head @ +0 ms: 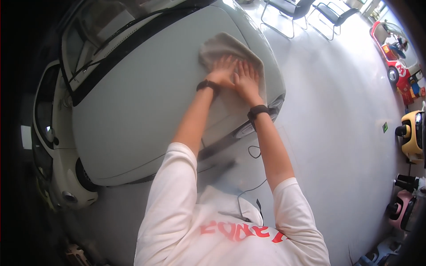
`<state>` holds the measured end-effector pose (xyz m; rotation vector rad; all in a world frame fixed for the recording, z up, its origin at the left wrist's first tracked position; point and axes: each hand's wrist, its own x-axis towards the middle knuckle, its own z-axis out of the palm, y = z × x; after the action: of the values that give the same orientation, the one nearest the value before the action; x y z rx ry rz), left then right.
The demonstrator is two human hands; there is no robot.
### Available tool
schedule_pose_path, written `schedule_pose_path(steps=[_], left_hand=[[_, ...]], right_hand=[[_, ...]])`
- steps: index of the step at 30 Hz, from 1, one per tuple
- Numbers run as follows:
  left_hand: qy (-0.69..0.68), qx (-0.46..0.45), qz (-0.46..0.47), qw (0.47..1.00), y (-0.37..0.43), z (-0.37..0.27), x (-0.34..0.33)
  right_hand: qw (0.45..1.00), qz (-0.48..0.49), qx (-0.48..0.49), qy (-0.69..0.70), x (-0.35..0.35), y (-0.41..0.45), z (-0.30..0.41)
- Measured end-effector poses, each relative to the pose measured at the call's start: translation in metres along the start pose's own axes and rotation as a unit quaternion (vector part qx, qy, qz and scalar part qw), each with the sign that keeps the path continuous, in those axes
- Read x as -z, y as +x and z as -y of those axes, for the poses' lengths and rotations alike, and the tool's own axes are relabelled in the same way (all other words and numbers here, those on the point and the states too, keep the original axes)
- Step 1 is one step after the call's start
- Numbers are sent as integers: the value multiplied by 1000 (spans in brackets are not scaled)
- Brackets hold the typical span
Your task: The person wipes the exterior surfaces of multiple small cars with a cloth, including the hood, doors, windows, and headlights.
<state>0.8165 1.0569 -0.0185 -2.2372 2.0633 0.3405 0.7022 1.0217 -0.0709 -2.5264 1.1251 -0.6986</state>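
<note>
A grey-beige cloth (223,42) lies spread on the pale hood (149,86) of a car, near its front edge. My left hand (222,71) rests flat on the cloth, palm down with the fingers spread. Beside it, my right hand (247,79) presses on the same cloth, its fingers pointing away from me and slightly apart. The thumbs meet or nearly meet between the hands. Neither hand grips the fabric. Each wrist wears a dark band. Part of the cloth is hidden under my hands and forearms.
The windshield wiper (87,66) and a second cream car (63,173) are on the left. A headlight (246,130) shows below the hood edge. Chairs (289,11) stand beyond on the glossy floor (326,133). Small ride-on vehicles, one yellow (412,133), line the right side.
</note>
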Motion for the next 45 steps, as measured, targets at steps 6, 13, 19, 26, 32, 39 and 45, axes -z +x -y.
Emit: schedule_pose_path(steps=[6, 13, 19, 26, 32, 39, 45], left_hand=[[32, 40, -15, 999, 17, 14, 5], [-51, 120, -74, 989, 26, 10, -12], [-31, 228, -58, 971, 30, -9, -12], [-73, 356, -90, 927, 41, -8, -10], [-57, 433, -67, 897, 42, -9, -19], [-81, 511, -36, 855, 38, -19, -19], [-91, 509, -62, 854, 61, 12, -3]], right_hand=[[999, -5, 31, 27, -9, 28, -6], [985, 6, 173, 2, -11, 52, -29], [957, 57, 278, 56, -9, 81, -51], [915, 96, 387, 55, -25, 123, -53], [890, 173, 409, 108, -35, 121, -47], [828, 161, 513, 158, -47, 136, -40], [825, 194, 488, 206, -58, 172, -33]])
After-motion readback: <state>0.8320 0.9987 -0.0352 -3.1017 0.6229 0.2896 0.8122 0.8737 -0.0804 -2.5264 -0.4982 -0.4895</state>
